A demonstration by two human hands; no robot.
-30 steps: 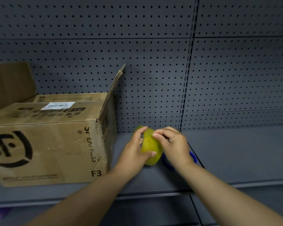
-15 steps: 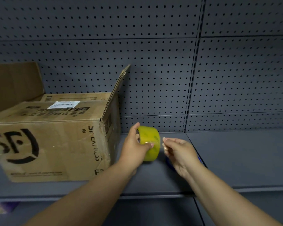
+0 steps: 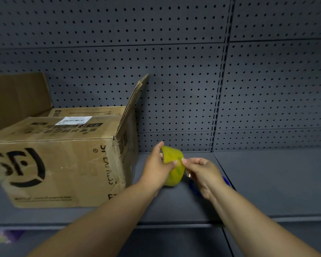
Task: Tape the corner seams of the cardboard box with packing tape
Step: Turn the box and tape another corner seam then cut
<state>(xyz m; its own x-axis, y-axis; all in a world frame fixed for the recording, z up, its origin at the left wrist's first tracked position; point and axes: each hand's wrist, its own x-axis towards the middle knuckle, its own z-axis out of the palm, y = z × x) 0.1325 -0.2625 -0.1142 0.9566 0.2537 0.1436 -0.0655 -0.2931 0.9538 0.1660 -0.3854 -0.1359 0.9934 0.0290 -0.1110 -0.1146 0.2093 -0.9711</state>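
Observation:
A brown cardboard box (image 3: 59,160) with black print and a white label stands on the left of the grey shelf (image 3: 267,182). Its right flap sticks up and its near right corner seam looks torn. Just right of the box, my left hand (image 3: 157,166) grips a yellowish roll of packing tape (image 3: 173,165) with thumb and fingers round it. My right hand (image 3: 200,172) is at the roll's right side, fingertips pinching at the tape's surface. A short clear strip seems to lead from the roll to those fingers.
A blue object (image 3: 226,180) lies on the shelf behind my right hand, mostly hidden. A grey pegboard wall (image 3: 174,71) backs the shelf. A second cardboard panel (image 3: 17,97) leans at the far left. The shelf's front edge (image 3: 174,224) runs below my forearms.
Half a second ago my right hand had drawn away from the roll; now its fingertips are back on the tape. The left hand keeps holding the roll in nearly the same place.

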